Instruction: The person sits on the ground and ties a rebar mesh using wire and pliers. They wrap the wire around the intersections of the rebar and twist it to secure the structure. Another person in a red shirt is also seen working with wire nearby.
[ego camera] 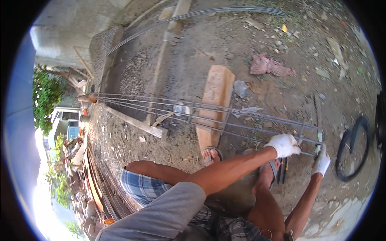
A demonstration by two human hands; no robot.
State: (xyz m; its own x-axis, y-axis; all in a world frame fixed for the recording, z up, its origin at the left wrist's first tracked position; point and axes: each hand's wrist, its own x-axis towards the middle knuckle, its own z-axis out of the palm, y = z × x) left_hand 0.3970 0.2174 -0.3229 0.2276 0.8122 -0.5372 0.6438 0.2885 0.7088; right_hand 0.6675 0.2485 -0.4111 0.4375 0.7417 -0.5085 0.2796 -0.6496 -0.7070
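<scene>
A long rebar cage [208, 113] of steel bars and stirrups runs from far left to just before me. It crosses a thick wooden beam [215, 90]. My left hand [283, 146], in a white knit glove, closes over a lower bar near the cage's close end. The gloved fingers of my right hand [322, 161] are at the end corner, pinching the bar or end stirrup; the exact hold is partly hidden. Below my left hand, by my sandalled foot, are two dark tool handles [282, 171] with orange marks; the tool's head is hidden.
A dark coil [352, 150], perhaps tie wire, lies at right. Long loose bars [229, 10] arch across the top. Concrete curbs [159, 69] border gravel beyond the beam. Plastic litter [240, 89] and a pinkish mesh sack [268, 64] are on the dirt. Scrap boards [102, 186] lie left.
</scene>
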